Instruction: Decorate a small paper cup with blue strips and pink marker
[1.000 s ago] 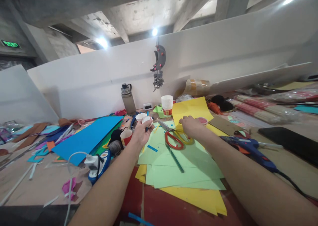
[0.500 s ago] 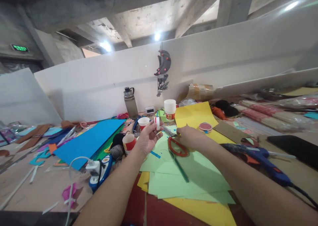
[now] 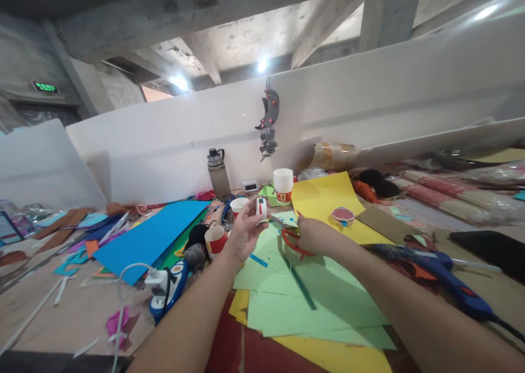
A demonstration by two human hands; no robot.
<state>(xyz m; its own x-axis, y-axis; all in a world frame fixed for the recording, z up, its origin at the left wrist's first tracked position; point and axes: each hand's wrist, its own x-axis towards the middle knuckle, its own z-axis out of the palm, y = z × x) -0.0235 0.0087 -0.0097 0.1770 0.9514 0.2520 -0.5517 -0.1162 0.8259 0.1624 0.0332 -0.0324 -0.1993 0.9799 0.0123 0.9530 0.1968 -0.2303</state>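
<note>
Room: concrete beams [image 3: 246,23] and lamps [image 3: 262,65] overhead, with a white board [image 3: 184,127] standing at the back of the table [image 3: 82,318], past both my hands.
Left hand: my left hand [image 3: 245,233] is raised, palm partly turned up, pinching a small white piece [image 3: 261,211] with some red on it at its fingertips.
Right hand: my right hand [image 3: 314,235] is curled round the red handle of the scissors [image 3: 280,221]; how the fingers sit in the loops I can't tell.
Blades: they point toward my left hand, close to the white piece; whether they touch it I can't make out.
Paper: light green sheets [image 3: 283,307] lie below and between my hands, with a blue strip [image 3: 258,260] and a dark green strip [image 3: 303,288] on top.
Left of my left hand: a red-and-white cup [image 3: 216,242], a ball of grey yarn [image 3: 196,256] and, farther out, a large blue sheet [image 3: 150,236].
Right of my right hand: a blue glue gun [image 3: 463,288] lies past my forearm.
Beyond my hands: a stack of paper cups [image 3: 283,184], a yellow sheet [image 3: 318,192] and a round pink item [image 3: 343,215].
Farthest: a grey bottle [image 3: 219,179] stands near the board, and a dark crescent ornament [image 3: 270,110] hangs before it.
</note>
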